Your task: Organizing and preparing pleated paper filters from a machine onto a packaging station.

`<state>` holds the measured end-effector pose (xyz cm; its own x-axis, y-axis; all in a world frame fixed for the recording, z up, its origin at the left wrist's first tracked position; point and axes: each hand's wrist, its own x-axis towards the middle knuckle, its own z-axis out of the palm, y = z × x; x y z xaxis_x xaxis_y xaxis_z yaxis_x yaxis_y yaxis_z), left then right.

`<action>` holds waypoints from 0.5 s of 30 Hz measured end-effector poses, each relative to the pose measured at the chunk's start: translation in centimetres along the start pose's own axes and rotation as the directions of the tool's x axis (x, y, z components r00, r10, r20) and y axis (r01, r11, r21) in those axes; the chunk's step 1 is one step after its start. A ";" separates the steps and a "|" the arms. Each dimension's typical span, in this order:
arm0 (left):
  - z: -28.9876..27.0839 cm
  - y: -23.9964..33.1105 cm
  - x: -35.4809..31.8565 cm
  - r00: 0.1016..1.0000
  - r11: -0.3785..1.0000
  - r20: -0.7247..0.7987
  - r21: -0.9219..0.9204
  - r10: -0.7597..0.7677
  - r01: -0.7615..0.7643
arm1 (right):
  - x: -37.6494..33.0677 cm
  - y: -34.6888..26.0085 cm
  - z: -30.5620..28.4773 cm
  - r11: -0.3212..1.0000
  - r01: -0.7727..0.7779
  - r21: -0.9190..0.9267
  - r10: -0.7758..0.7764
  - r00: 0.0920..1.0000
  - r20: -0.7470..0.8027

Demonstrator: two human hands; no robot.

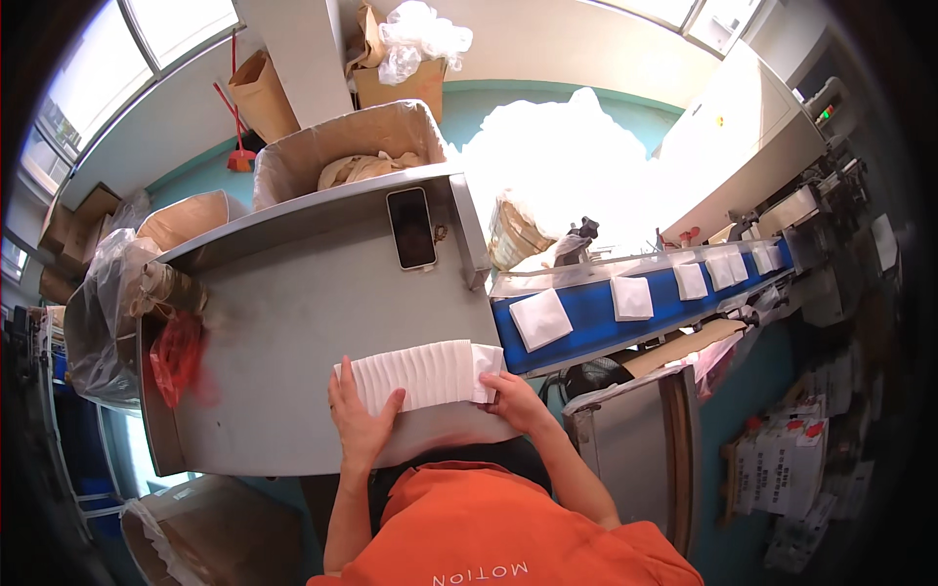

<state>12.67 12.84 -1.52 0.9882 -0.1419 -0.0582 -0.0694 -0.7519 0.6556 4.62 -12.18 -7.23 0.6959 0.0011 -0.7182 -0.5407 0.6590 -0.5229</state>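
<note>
A long row of folded white napkins (415, 376) lies near the front edge of the grey metal table, packed tightly together. My left hand (362, 420) grips its left end, with the thumb on the near side and the fingers around the end. At the right end, my right hand (510, 400) pinches a folded white napkin (486, 359), which sits against the row. On the blue conveyor belt (591, 327) to the right, several more white napkins (540, 319) lie flat and spaced apart.
A phone (410, 230) lies on the grey table (283, 322) by its raised far rim. Red plastic bags (176, 361) hang at its left side. Beyond stands a lined carton (352, 146); a brown bin (215, 532) is at lower left. A metal cart (630, 439) stands at right.
</note>
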 end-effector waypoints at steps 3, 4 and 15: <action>0.0 0.2 0.1 0.999 0.999 0.032 -0.032 0.020 -0.019 | 0.6 0.6 -0.9 0.958 0.274 0.084 -0.254 0.947 -0.198; 0.1 0.2 0.1 0.999 0.999 0.033 -0.033 0.018 -0.017 | 0.9 0.2 -1.2 0.912 0.362 0.195 -0.322 0.923 -0.209; 0.7 0.7 0.0 1.000 1.000 0.014 -0.021 0.014 -0.014 | 1.2 -1.8 4.7 0.905 0.306 -0.295 -0.325 0.946 -0.016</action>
<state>12.52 11.87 -1.64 0.9851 -0.1615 -0.0597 -0.0800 -0.7364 0.6718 8.66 -9.78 -5.00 0.8260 -0.2256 -0.5166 -0.4160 0.3745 -0.8287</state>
